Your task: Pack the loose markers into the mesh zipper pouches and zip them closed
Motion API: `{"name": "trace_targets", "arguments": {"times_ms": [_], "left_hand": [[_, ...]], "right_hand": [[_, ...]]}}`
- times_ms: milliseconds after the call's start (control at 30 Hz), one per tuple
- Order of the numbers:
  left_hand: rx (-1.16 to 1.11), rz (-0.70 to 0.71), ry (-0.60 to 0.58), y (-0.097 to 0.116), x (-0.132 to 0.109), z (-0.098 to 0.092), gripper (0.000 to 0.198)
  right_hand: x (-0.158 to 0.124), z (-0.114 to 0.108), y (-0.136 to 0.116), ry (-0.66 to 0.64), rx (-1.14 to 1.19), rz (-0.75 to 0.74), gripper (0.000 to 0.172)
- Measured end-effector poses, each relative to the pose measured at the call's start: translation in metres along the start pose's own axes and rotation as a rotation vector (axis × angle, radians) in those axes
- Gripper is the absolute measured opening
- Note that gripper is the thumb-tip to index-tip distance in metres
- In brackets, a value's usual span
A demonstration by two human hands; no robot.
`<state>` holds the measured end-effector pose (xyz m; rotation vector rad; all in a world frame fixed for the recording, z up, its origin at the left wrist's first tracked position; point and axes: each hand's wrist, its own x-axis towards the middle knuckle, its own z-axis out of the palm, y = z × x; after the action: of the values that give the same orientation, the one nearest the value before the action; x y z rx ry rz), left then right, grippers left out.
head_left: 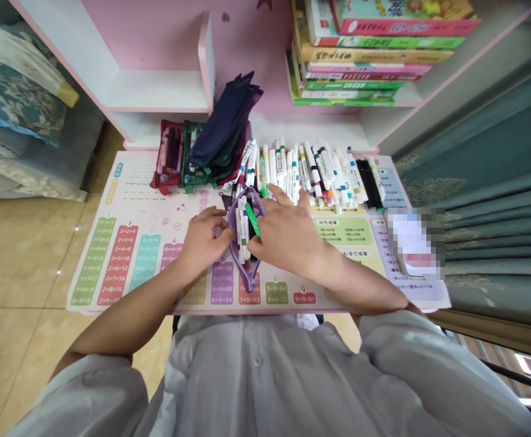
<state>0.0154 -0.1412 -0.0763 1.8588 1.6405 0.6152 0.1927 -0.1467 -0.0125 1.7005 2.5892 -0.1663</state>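
Observation:
A purple pencil pouch (242, 267) lies open in the middle of the desk, with several markers inside. My left hand (204, 233) grips the pouch's left edge, fingers curled. My right hand (287, 233) rests on the pouch's right side and pinches a green marker (252, 220) that slants into the opening. Just beyond the hands, a long row of white-barrelled markers (311, 170) with coloured caps lies across the desk.
A multiplication-table mat (124, 255) covers the desk. More pouches (169, 155) and a dark blue fabric bundle (224, 121) stand at the back left. Stacked books (360, 54) fill the shelf above. A blurred object (413, 243) lies at the right edge; a curtain hangs right.

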Motion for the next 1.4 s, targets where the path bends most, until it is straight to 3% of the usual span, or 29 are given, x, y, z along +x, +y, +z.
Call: {"name": "trace_targets", "arguments": {"times_ms": [467,600,800,1100,1233,1400], "left_hand": [[0.061,0.053,-0.02,-0.005,0.001,0.0,0.016],[0.135,0.078,-0.066,-0.007,0.003,-0.004,0.019],[0.232,0.12,-0.172,-0.009,0.005,-0.014,0.021],[0.263,0.198,-0.205,-0.007,0.003,-0.022,0.027],[0.259,0.24,-0.2,-0.006,0.004,-0.023,0.03],[0.266,0.246,-0.169,-0.004,0.003,-0.02,0.028]], "right_hand": [[0.012,0.02,-0.008,-0.088,-0.016,-0.034,0.029],[0.011,0.008,0.011,-0.081,0.003,-0.08,0.029],[0.019,-0.001,0.045,-0.037,0.02,-0.177,0.057],[0.03,0.014,0.052,0.002,0.047,-0.496,0.021],[0.028,0.017,0.054,-0.011,0.094,-0.502,0.021],[0.023,0.029,0.06,0.061,0.155,-0.462,0.024]]}}
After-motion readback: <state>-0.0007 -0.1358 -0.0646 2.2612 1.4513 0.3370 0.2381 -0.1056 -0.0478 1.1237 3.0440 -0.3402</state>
